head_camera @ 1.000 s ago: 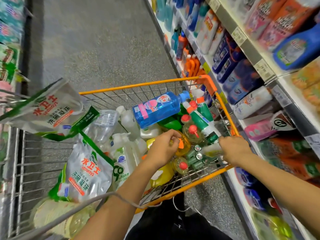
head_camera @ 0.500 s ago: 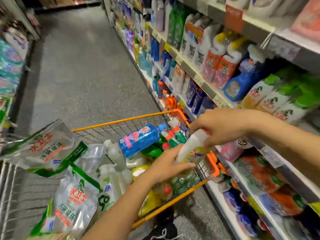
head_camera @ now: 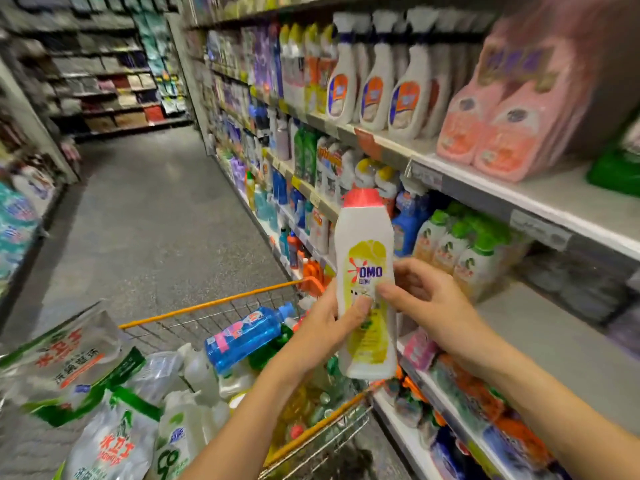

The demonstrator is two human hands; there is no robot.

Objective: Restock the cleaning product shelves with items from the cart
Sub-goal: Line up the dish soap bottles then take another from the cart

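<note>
A white OMO bottle (head_camera: pixel 367 268) with a pink cap and a yellow label stands upright in front of me, above the cart's right corner. My left hand (head_camera: pixel 325 327) grips its lower body from the left, thumb across the label. My right hand (head_camera: pixel 426 303) holds it from the right, fingers curled behind it and thumb on the front. Below is the orange-rimmed wire cart (head_camera: pixel 214 303), full of bottles and refill pouches. The cleaning product shelves (head_camera: pixel 485 181) run along my right.
A blue bottle (head_camera: pixel 247 336) lies across the cart's load, with green-and-white refill pouches (head_camera: pixel 69 362) at the left. A bare stretch of shelf (head_camera: pixel 540 334) lies right of my right hand. The grey aisle floor (head_camera: pixel 149 216) runs ahead, more shelving on the left.
The bottle has come up out of the cart and turned upright, now held by both hands with its label facing me. My view has lifted from the cart toward the shelves.
</note>
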